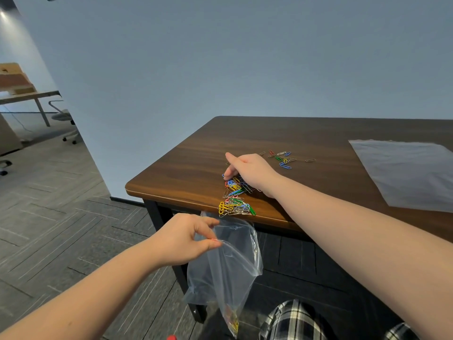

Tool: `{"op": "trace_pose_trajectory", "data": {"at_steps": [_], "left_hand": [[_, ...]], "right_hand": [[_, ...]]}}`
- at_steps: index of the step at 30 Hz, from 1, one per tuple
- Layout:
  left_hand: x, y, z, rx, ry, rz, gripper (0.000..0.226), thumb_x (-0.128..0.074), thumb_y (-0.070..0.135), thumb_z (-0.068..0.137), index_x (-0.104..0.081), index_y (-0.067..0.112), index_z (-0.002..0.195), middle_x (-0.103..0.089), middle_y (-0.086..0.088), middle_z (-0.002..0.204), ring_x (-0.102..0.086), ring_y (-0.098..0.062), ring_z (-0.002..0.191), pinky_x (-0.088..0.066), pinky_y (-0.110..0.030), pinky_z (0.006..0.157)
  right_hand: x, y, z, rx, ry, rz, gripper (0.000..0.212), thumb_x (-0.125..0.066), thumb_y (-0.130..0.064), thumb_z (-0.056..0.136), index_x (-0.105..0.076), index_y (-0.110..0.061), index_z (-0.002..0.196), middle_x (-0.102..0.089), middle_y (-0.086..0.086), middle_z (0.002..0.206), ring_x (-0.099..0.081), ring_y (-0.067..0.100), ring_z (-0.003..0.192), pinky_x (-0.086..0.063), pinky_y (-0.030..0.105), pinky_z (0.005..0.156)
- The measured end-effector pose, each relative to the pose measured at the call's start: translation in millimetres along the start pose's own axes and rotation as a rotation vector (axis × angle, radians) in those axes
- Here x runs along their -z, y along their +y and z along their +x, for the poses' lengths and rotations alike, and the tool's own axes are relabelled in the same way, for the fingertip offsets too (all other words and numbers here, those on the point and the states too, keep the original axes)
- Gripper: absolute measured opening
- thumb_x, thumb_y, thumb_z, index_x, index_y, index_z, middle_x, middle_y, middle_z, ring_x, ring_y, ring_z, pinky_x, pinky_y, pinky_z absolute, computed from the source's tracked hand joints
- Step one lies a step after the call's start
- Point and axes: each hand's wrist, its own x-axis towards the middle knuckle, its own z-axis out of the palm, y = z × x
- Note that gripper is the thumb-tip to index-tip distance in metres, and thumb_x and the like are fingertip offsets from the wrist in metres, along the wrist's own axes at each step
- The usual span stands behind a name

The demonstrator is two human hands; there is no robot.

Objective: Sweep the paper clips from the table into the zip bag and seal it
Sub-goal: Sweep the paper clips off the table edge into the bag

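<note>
A heap of coloured paper clips lies at the front edge of the dark wooden table. A smaller scatter of clips sits farther back. My right hand rests flat on the table, fingers spread over the far end of the heap. Below the table edge hangs a clear zip bag, its mouth open right under the heap. My left hand pinches the bag's near rim. A few clips lie in the bag's bottom corner.
A second clear plastic bag lies flat on the table at the right. My legs in checked trousers are under the table's front. An office chair and another desk stand far left on the carpeted floor.
</note>
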Motion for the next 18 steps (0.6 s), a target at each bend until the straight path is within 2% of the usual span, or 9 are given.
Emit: {"op": "trace_pose_trajectory", "data": {"at_steps": [2,6,9,15,18], "left_hand": [[-0.2,0.8,-1.8,-0.008,0.000,0.012,0.011,-0.066,0.032,0.079,-0.075,0.028,0.083,-0.057,0.005,0.132,-0.050,-0.002,0.121,-0.038,-0.025,0.106],[0.3,1.2,-3.7,-0.004,0.012,0.004,0.010,-0.067,0.030,0.079,-0.075,0.026,0.082,-0.058,0.003,0.131,-0.050,-0.001,0.120,-0.037,-0.018,0.101],[0.0,1.3,-3.4,-0.001,0.009,-0.004,0.011,-0.067,0.030,0.079,-0.075,0.025,0.082,-0.059,0.003,0.129,-0.047,0.007,0.115,-0.036,-0.015,0.098],[-1.7,2.5,-2.0,-0.006,0.026,-0.003,0.010,-0.068,0.030,0.078,-0.075,0.025,0.081,-0.062,0.002,0.125,-0.047,0.008,0.114,-0.040,-0.024,0.104],[-1.9,2.7,-1.6,-0.006,0.028,-0.005,0.011,-0.067,0.030,0.079,-0.075,0.024,0.082,-0.061,0.002,0.126,-0.046,0.008,0.114,-0.039,-0.023,0.102]], "right_hand": [[-1.1,-0.9,-4.0,0.000,0.004,0.004,0.057,-0.035,-0.045,0.099,-0.075,-0.006,0.088,-0.076,0.002,0.090,-0.063,0.009,0.085,-0.037,0.019,0.066],[-4.3,-2.1,-11.1,0.008,0.015,0.020,0.058,-0.034,-0.045,0.099,-0.074,-0.006,0.084,-0.074,0.001,0.083,-0.062,0.009,0.084,-0.037,0.022,0.069],[-5.9,-3.9,-17.5,0.014,0.031,0.049,0.059,-0.034,-0.044,0.099,-0.073,-0.004,0.080,-0.073,0.003,0.080,-0.061,0.008,0.078,-0.036,0.020,0.068],[-9.6,-6.3,-25.8,0.013,0.049,0.064,0.059,-0.034,-0.042,0.100,-0.073,-0.003,0.080,-0.075,0.007,0.082,-0.062,0.009,0.078,-0.035,0.024,0.073],[-12.3,-6.8,-28.8,0.001,0.066,0.065,0.059,-0.033,-0.042,0.100,-0.073,-0.003,0.081,-0.073,0.005,0.079,-0.061,0.007,0.075,-0.033,0.023,0.073]]}}
